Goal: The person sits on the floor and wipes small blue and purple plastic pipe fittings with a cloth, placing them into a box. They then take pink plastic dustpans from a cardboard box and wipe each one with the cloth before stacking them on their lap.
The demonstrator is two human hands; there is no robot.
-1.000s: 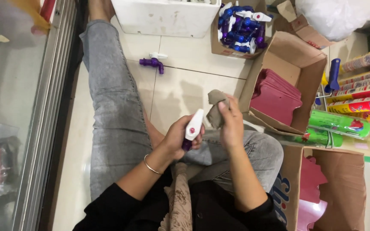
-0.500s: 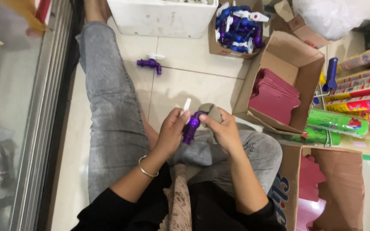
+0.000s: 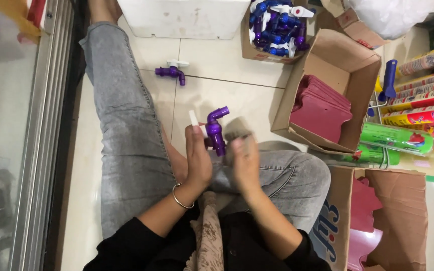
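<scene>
At the centre of the frame, the left hand grips a purple tap with a white handle, held upright above the lap. Just to its right, the right hand presses a brownish cloth against the tap. Upper right, a cardboard box holds red cards.

This looks like a small shop or its stockroom. Goods sit in bulk on a tiled floor: a cardboard box heaped with purple and blue plastic taps, an open carton of stacked red packs, and rows of bright wrapped tubes beside a glass-fronted display case.
</scene>
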